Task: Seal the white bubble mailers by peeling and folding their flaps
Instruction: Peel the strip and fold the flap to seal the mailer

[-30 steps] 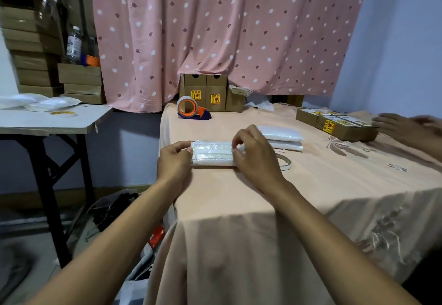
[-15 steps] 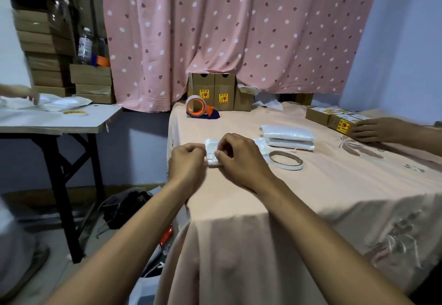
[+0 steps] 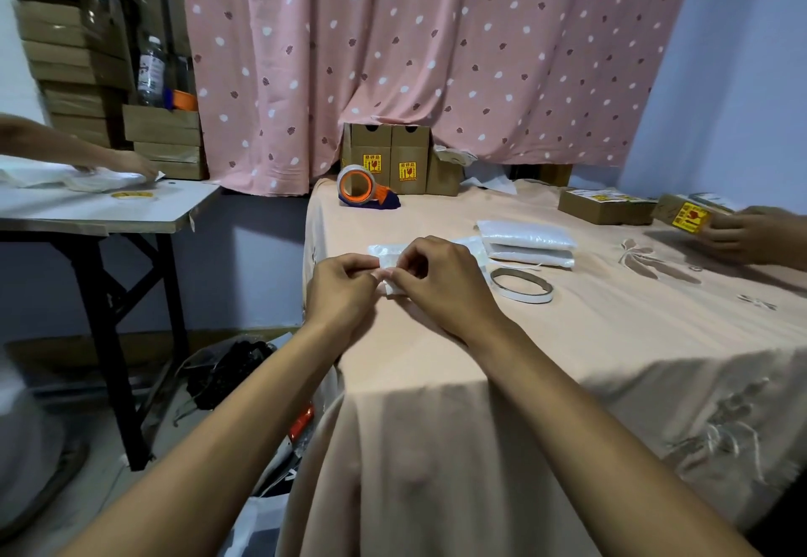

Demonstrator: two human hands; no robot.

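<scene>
A white bubble mailer (image 3: 386, 253) lies on the peach tablecloth (image 3: 611, 329) near the table's left edge, mostly hidden by my hands. My left hand (image 3: 340, 290) and my right hand (image 3: 436, 281) meet over its left end, fingertips pinching the mailer's edge there. Whether a liner strip is between my fingers is too small to tell. Two more white bubble mailers (image 3: 526, 242) lie stacked just to the right, beyond my right hand.
A flat tape ring (image 3: 522, 285) lies right of my hands. An orange tape dispenser (image 3: 364, 189) and cardboard boxes (image 3: 388, 157) stand at the back. Another person's hand (image 3: 742, 235) holds a small box at the far right. A second person's hand (image 3: 126, 165) works at the white side table (image 3: 144, 211).
My right hand slid left along the mailer to meet my left hand at its left end. The person on the right picked up a box; a hand appeared at the side table.
</scene>
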